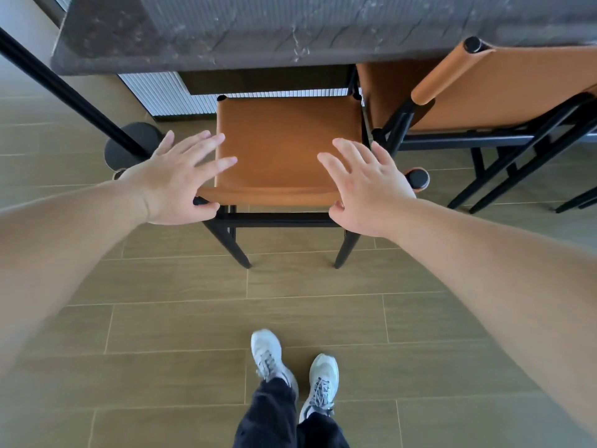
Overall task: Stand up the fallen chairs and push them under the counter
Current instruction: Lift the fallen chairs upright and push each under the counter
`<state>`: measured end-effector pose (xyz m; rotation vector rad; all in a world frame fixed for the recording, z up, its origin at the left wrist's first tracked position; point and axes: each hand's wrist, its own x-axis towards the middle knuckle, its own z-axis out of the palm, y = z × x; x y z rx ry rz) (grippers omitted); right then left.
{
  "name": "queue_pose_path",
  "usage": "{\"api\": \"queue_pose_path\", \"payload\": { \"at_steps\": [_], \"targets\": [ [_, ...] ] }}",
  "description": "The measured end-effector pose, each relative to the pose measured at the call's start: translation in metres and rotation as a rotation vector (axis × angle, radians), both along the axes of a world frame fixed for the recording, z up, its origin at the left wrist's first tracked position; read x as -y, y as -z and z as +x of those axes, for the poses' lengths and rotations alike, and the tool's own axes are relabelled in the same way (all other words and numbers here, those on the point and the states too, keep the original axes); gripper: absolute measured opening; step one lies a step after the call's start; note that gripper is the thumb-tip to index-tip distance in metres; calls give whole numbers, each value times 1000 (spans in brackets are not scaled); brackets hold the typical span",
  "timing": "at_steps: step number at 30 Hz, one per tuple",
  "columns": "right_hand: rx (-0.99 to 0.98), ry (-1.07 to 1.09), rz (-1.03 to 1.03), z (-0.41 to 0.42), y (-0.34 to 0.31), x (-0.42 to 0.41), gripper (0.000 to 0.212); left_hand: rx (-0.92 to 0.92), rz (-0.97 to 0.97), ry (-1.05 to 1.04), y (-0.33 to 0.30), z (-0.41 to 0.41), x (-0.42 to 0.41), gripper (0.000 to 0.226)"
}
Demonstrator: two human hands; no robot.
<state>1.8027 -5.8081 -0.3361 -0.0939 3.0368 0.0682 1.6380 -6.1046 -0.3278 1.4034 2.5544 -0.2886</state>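
An upright chair with a tan leather seat (pixel 284 140) and black legs stands in front of me, its far edge under the dark stone counter (pixel 193 43). My left hand (pixel 181 179) lies over the left end of its backrest with fingers spread and the thumb against the rail. At the right end my right hand (pixel 365 189) rests the same way, fingers extended, not wrapped around anything. A second tan chair (pixel 504 82) stands to the right, its seat under the counter and its backrest close to the counter edge.
A slanted black pole (pixel 64 88) with a round black base (pixel 135 140) stands left of the chair. A white ribbed panel (pixel 168 95) runs below the counter. My feet in white sneakers (pixel 277 360) are on the wood-look tile floor behind the chair.
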Motion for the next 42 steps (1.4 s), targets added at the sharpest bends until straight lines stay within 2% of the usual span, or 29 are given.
{"api": "queue_pose_path", "payload": {
  "at_steps": [6,13,18,25,28,33,42],
  "targets": [
    [34,-26,51,-2,-3,-2,67,13,20,25,1,-4,1,82],
    [-57,-117,198,-17,-8,-12,69,-73,93,-5,2,-4,-2,77],
    [-77,-72,164,-29,-9,-16,72,-180,153,-142,2,-8,-9,92],
    [-130,-77,179,-63,-27,-41,76,-301,224,-112,-15,-40,-30,101],
    [-155,-55,144,-87,-37,-52,77,-303,236,-109,-28,-66,-42,101],
    [-202,72,-37,-115,-55,-57,85,-311,220,-109,-44,-99,-52,101],
    [-189,117,-44,-171,-72,-54,83,-308,232,-62,-65,-174,-60,104]
  ]
}}
